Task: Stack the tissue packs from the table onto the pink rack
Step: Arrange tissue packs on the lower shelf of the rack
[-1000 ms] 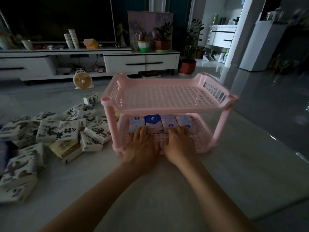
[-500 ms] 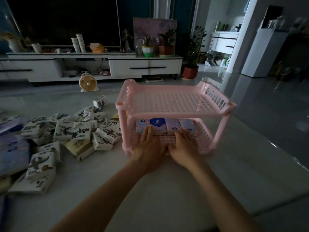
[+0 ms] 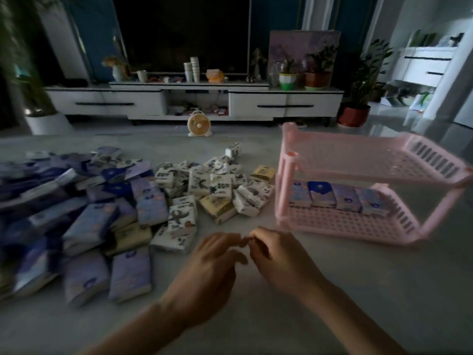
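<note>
The bare left forearm (image 3: pixel 143 326) and bare right forearm (image 3: pixel 343 313) are extended from the near edge and converge toward the centre. The left hand (image 3: pixel 217 257) is held palm down, fingers loosely curled. The right hand (image 3: pixel 280 257) is held just beside it, likewise curled. The fingertips (image 3: pixel 236 237) of both are brought together; contact cannot be confirmed through blur.

A: Where was the pink rack (image 3: pixel 332 222)?
B: Right side, upright, two mesh shelves; four bluish tissue packs (image 3: pixel 335 197) lay side by side at the lower shelf's back.
A: The loose packs (image 3: pixel 143 208)?
B: Heaped leftward, white, yellow, purple.
</note>
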